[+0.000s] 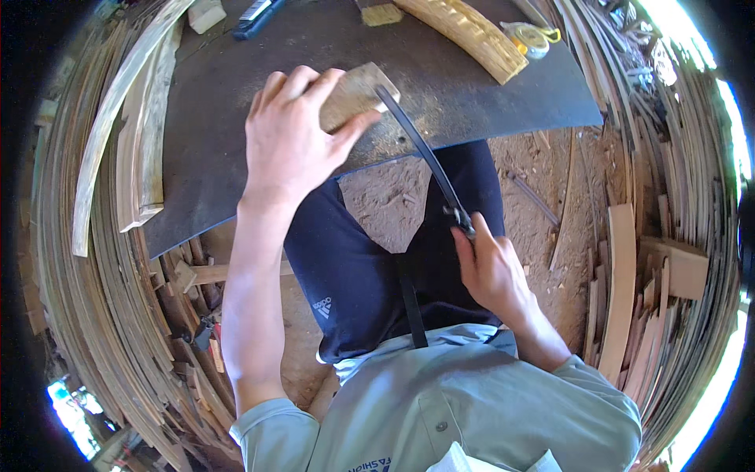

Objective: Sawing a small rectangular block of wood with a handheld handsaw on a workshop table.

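My left hand [292, 138] is closed on a small rough wooden block [355, 93], holding it at the near part of the dark work board [487, 94]. My right hand [491, 271], below the board's edge over my right thigh, grips the handle end of a long, narrow black saw-like tool [422, 145]. The tool slants up to the left, and its far end meets the block's right part. Whether it has cut into the wood I cannot tell. Pale sawdust lies on the board around that spot.
On the board lie a curved timber piece [460, 31], a tape measure [528, 39], a blue tool [255, 17] and long boards [141, 157] at the left. Stacked planks [71, 204] rise on the left, more planks [617, 291] on the right. Dusty ground [381, 204] shows below.
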Demonstrator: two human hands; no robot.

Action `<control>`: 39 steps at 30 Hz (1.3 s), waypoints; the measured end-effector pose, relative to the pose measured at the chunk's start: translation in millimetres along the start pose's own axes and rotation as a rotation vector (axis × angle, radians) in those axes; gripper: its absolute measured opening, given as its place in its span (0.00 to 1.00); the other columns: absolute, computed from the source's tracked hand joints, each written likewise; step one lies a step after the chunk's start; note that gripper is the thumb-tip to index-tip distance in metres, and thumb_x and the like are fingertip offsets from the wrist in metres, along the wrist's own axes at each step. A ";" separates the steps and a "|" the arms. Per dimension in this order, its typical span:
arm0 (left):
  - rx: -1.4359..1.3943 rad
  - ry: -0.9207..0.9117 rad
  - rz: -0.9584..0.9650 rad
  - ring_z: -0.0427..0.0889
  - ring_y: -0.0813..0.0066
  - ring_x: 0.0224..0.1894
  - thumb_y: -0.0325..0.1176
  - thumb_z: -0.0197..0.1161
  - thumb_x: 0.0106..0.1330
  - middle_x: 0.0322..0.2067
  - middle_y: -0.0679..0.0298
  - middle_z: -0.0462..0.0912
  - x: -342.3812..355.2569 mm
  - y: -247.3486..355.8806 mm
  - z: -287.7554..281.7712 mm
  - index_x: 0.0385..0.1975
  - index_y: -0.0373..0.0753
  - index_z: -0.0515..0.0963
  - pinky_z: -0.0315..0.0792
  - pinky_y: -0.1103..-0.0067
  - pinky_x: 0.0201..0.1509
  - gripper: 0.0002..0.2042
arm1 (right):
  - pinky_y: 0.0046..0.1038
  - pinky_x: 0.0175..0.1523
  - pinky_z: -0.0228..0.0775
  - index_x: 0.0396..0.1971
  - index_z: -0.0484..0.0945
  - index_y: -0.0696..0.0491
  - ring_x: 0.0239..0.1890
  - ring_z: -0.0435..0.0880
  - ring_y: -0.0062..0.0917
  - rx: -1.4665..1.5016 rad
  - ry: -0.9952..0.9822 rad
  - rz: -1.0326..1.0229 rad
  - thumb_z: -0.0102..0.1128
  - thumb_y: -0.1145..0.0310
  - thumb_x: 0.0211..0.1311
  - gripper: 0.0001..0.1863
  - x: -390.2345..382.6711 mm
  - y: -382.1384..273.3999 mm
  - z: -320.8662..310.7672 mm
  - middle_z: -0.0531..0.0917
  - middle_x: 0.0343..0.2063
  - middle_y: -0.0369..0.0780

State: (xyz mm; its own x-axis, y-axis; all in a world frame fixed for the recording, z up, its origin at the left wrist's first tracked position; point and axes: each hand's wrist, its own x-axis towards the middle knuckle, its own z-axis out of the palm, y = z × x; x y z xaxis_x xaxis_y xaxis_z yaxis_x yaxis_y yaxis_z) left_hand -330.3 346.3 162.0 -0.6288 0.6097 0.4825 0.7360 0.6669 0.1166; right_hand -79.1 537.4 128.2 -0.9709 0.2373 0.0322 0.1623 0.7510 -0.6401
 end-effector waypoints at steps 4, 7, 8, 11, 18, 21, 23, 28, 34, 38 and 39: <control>-0.061 0.023 0.006 0.85 0.64 0.48 0.61 0.76 0.63 0.43 0.63 0.86 -2.5 6.9 2.5 0.54 0.39 0.88 0.80 0.66 0.57 0.31 | 0.52 0.23 0.68 0.43 0.72 0.59 0.19 0.81 0.56 0.011 -0.043 -0.003 0.63 0.68 0.77 0.11 -12.8 5.5 -17.3 0.77 0.14 0.55; -0.101 0.051 -0.033 0.86 0.61 0.49 0.59 0.76 0.64 0.44 0.62 0.87 -3.1 11.3 2.5 0.53 0.38 0.88 0.80 0.64 0.58 0.30 | 0.52 0.23 0.68 0.43 0.72 0.61 0.19 0.81 0.56 -0.016 -0.013 -0.072 0.63 0.68 0.77 0.12 -1.1 13.3 -13.2 0.77 0.15 0.54; -0.081 0.045 -0.040 0.86 0.62 0.49 0.59 0.75 0.64 0.44 0.61 0.87 -2.4 10.3 2.0 0.53 0.38 0.88 0.80 0.64 0.58 0.30 | 0.50 0.23 0.68 0.43 0.72 0.62 0.19 0.81 0.56 -0.039 0.037 -0.102 0.62 0.69 0.77 0.12 2.8 13.4 -9.6 0.77 0.15 0.54; -0.077 0.020 -0.056 0.85 0.62 0.51 0.60 0.75 0.64 0.45 0.61 0.87 -0.5 10.3 2.0 0.53 0.38 0.88 0.80 0.64 0.60 0.30 | 0.49 0.22 0.68 0.43 0.71 0.62 0.19 0.82 0.56 0.172 0.166 -0.104 0.62 0.70 0.78 0.11 17.9 14.7 -10.2 0.77 0.15 0.54; -0.067 0.025 -0.010 0.84 0.60 0.49 0.55 0.77 0.65 0.44 0.63 0.85 -0.8 16.4 -0.2 0.56 0.39 0.86 0.79 0.64 0.56 0.28 | 0.50 0.25 0.68 0.41 0.71 0.60 0.22 0.82 0.56 0.158 0.135 -0.137 0.59 0.67 0.80 0.11 73.5 -15.0 -9.1 0.76 0.15 0.55; -0.053 0.047 0.011 0.84 0.61 0.49 0.54 0.77 0.65 0.45 0.64 0.84 -1.8 20.7 0.0 0.55 0.39 0.86 0.78 0.64 0.56 0.28 | 0.51 0.25 0.69 0.40 0.71 0.60 0.20 0.81 0.55 0.138 0.124 -0.172 0.59 0.64 0.80 0.14 88.9 -24.8 -4.7 0.75 0.14 0.55; -0.048 0.055 0.017 0.84 0.63 0.48 0.56 0.77 0.64 0.45 0.64 0.84 -2.2 19.0 2.1 0.54 0.38 0.87 0.78 0.64 0.55 0.28 | 0.48 0.26 0.66 0.49 0.75 0.67 0.21 0.82 0.54 0.141 0.077 -0.152 0.62 0.68 0.78 0.15 96.3 -30.4 -2.6 0.77 0.17 0.56; -0.076 0.101 0.036 0.84 0.62 0.47 0.55 0.78 0.63 0.44 0.65 0.84 -3.2 17.6 4.9 0.54 0.39 0.87 0.78 0.64 0.55 0.28 | 0.50 0.25 0.73 0.37 0.70 0.60 0.20 0.82 0.55 0.137 0.050 -0.133 0.59 0.64 0.80 0.15 102.1 -34.1 -1.0 0.77 0.14 0.54; -0.099 0.073 0.049 0.83 0.63 0.46 0.48 0.80 0.63 0.43 0.66 0.84 -2.9 14.4 4.2 0.57 0.42 0.87 0.78 0.65 0.53 0.26 | 0.49 0.24 0.74 0.38 0.70 0.60 0.18 0.82 0.53 0.012 0.060 -0.133 0.59 0.62 0.80 0.16 93.0 -31.1 3.6 0.77 0.13 0.52; -0.073 0.090 0.070 0.83 0.63 0.46 0.48 0.80 0.62 0.42 0.66 0.84 -2.9 15.2 5.3 0.57 0.42 0.87 0.78 0.65 0.52 0.26 | 0.49 0.22 0.74 0.38 0.70 0.60 0.16 0.82 0.51 -0.018 0.082 -0.138 0.58 0.61 0.81 0.17 92.5 -29.1 5.9 0.76 0.12 0.51; -0.074 0.086 0.069 0.83 0.63 0.46 0.48 0.80 0.62 0.42 0.66 0.84 -2.4 15.1 6.0 0.57 0.42 0.87 0.78 0.65 0.52 0.26 | 0.48 0.22 0.74 0.39 0.69 0.61 0.16 0.82 0.51 -0.025 0.083 -0.146 0.58 0.61 0.81 0.17 92.8 -28.9 6.4 0.76 0.11 0.51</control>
State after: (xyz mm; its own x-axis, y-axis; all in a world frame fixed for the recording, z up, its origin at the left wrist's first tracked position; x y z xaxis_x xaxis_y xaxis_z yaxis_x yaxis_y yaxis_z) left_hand -319.2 357.5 157.4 -0.5544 0.6120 0.5639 0.7954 0.5889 0.1429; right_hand -175.0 533.7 144.8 -0.9667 0.1742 0.1874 0.0261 0.7958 -0.6050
